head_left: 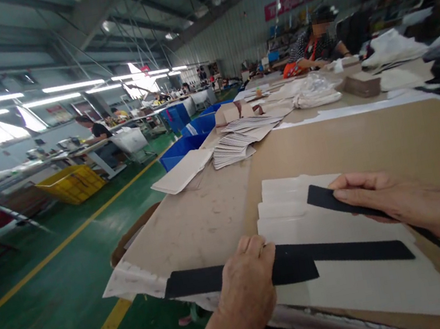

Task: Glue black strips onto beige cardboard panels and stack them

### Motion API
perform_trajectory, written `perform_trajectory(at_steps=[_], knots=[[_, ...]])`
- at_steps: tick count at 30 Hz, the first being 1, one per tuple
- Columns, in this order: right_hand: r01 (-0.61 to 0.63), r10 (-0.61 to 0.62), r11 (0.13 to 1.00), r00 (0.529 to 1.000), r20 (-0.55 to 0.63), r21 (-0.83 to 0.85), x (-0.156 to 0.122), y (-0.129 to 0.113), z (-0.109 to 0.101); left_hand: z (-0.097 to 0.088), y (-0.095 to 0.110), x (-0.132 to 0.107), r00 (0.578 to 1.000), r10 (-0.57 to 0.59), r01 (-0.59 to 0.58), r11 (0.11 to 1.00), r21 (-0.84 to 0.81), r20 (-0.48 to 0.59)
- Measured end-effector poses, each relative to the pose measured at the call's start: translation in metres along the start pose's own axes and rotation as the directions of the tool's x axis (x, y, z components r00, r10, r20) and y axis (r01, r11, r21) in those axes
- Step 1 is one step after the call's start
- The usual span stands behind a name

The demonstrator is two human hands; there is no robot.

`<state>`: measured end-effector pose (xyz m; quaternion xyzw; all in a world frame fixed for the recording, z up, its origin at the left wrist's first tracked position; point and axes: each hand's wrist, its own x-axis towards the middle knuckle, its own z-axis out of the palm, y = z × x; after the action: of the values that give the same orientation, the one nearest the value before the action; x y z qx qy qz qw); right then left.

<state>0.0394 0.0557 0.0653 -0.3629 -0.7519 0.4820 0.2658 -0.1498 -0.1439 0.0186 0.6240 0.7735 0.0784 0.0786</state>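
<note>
"while my right hand pinches one black strip near its tip, thumb and fingers closed, two more lie nearer me."

"which way do they run?"

"sideways, end to end with an overlap: the left strip reaches the near edge of the table, and the right strip crosses the pale sheets."

"and the held one?"

"it's beyond them, above the sheets, slanting from its free tip back towards me at the right."

"which hand is nearer the overlap?"

"my left hand, just beside it. its fingers curl over the left strip; i cannot tell whether they pinch it or only press."
</note>
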Motion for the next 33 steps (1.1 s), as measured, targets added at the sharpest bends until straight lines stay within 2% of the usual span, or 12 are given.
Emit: perform_trajectory(at_steps=[2, 3, 9, 13, 18, 33], knots=[[-0.11, 0.109, 0.994, 0.963, 0.247, -0.009, 0.011, -0.001, 0.011, 0.004, -0.002, 0.01, 1.0, 0.012, -0.012, 1.0, 0.009, -0.002], [-0.136, 0.138, 0.99, 0.937, 0.322, -0.028, 0.015, -0.002, 0.017, 0.008, -0.004, 0.014, 1.0, 0.019, -0.019, 1.0, 0.012, -0.004], [-0.078, 0.138, 0.986, 0.878, 0.458, -0.147, 0.038, 0.008, 0.059, 0.023, -0.013, 0.02, 0.998, 0.056, -0.055, 0.998, 0.018, -0.016], [0.036, 0.092, 0.966, 0.877, 0.471, -0.254, 0.055, 0.021, 0.083, 0.024, -0.013, 0.021, 0.998, 0.068, -0.068, 0.997, 0.031, -0.003], [0.165, 0.01, 0.935, 0.873, 0.487, -0.315, 0.066, 0.025, 0.099, 0.03, -0.017, 0.022, 0.997, 0.081, -0.081, 0.997, 0.012, -0.013], [0.264, -0.035, 0.895, 0.844, 0.534, -0.359, 0.07, 0.033, 0.114, 0.038, -0.021, 0.019, 0.998, 0.06, -0.061, 0.997, -0.041, -0.032]])
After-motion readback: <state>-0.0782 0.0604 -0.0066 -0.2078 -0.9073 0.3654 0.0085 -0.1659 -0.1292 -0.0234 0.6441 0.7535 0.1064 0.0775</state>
